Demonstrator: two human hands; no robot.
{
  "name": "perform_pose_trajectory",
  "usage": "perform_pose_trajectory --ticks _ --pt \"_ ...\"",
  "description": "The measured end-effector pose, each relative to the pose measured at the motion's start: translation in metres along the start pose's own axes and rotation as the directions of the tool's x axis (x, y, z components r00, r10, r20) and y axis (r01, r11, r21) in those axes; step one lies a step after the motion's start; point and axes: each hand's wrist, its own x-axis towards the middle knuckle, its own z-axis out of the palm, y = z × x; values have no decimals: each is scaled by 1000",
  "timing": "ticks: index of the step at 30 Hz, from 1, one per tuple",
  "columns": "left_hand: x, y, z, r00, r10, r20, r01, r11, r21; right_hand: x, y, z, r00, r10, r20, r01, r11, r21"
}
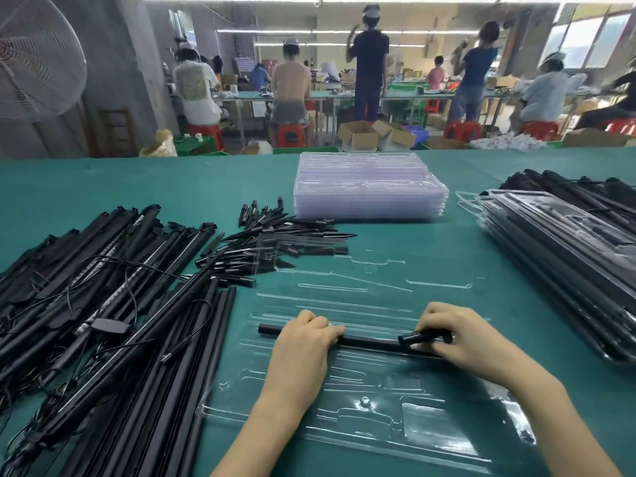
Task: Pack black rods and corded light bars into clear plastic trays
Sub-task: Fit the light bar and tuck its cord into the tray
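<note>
My left hand lay curled over a black rod, fingers bent down onto it near its left end, pressing it into a groove of the clear plastic tray in front of me. My right hand pinched a short black spike piece between thumb and fingers, just above the rod's right end; whether the piece touched the rod I could not tell. The tray lay flat on the green table, its far half reaching under the edge of a scatter of short black spikes.

To my left a heap of long black rods and corded light bars covered the table right up to the tray's left rim, with thin black cords looped across it and a small black box on one cord. On my right stood a stack of packed trays, close beside the tray's right edge. Beyond, near the table's far edge, sat a stack of empty clear trays. Past the table, people sat and stood at other benches on red stools, among open cardboard boxes, and a large fan stood at the far left.
</note>
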Motion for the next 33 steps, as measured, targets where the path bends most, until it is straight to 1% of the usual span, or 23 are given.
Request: perform_pose_trajectory --ticks 1,3,5,8,11,13,15,16,18,20,21,23,26,28,31,33 --pt "0 1 -1 1000 -4 -7 4 1000 7 1 0 0 1000 9 0 -9 1000 0" --pt "-1 1 -2 999 -47 25 48 999 -16 1 1 1 999 26 22 -26 1000 -6" --pt "-2 -1 0 998 -50 40 50 999 -14 0 -1 2 998 27 55 -28 1000 13" --pt "-1 -2 1 998 -51 26 52 998 -35 1 -6 5 996 -13 85 7 997 74" --pt "-1 -3 -1 998 -61 13 61 998 -22 1 -10 8 993 -42 108 31 995 95" --pt "-2 -6 -2 997 -66 28 67 997 -33 1 -12 8 996 -37 79 29 994 109" --pt "-2 -7 -2 997 -68 47 69 997 -29 0 -14 7 999 -47 -1 47 986 161" --pt "-2 -7 -2 996 -69 49 70 997 -32 0 -17 6 997 -60 -45 68 976 207" --pt "-2 -6 -3 995 -79 56 82 996 -43 0 -26 4 990 -74 -121 112 929 352" --pt "-1 -6 -3 995 -82 63 85 995 -45 -1 -33 3 981 -54 -185 134 881 453" --pt "-1 -6 -3 994 -84 68 88 995 -52 -1 -34 2 979 -40 -199 132 870 475" --pt "-2 -6 -5 993 -89 83 95 993 -75 -1 -36 0 983 -18 -184 114 839 531" --pt "-2 -11 -9 987 -72 143 86 992 -95 -3 -35 1 984 -1 -176 106 802 588" --pt "-2 -15 -15 973 -51 225 86 985 -148 -3 -32 2 982 14 -189 106 784 612" --pt "-7 -18 -21 911 -9 413 88 981 -173 -3 -28 1 985 29 -173 84 785 613" --pt "-11 -19 -19 885 -14 464 91 985 -145 -3 -27 0 991 35 -132 55 781 622"
